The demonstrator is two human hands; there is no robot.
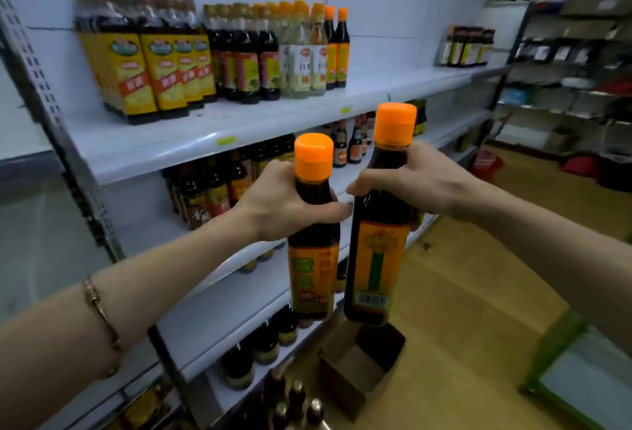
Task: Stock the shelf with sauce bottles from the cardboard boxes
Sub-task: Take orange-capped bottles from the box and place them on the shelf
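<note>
Hands (284, 200) (415, 178) gripping two sauce bottles (313, 258) (378, 252), before shelf (239, 128)

No legible text on the blurred bottle labels (376, 258) or shelf tags (226, 140).

White metal shelving (212, 135), several tiers, slanting across the view. Top tier: shrink-wrapped yellow-label packs (143, 63) at left, dark bottles (246, 53) just beside them, then clear bottles (304, 53), then two orange-capped dark bottles (337, 48); well apart, a small cluster (468, 46) at the far end. Second tier: dark bottles (212, 187) with red and orange labels (print blurred). Lower tiers: short dark jars (260, 344). Wooden floor (478, 293) beneath, bearing an open cardboard box (359, 364) beside the shelving.
</note>
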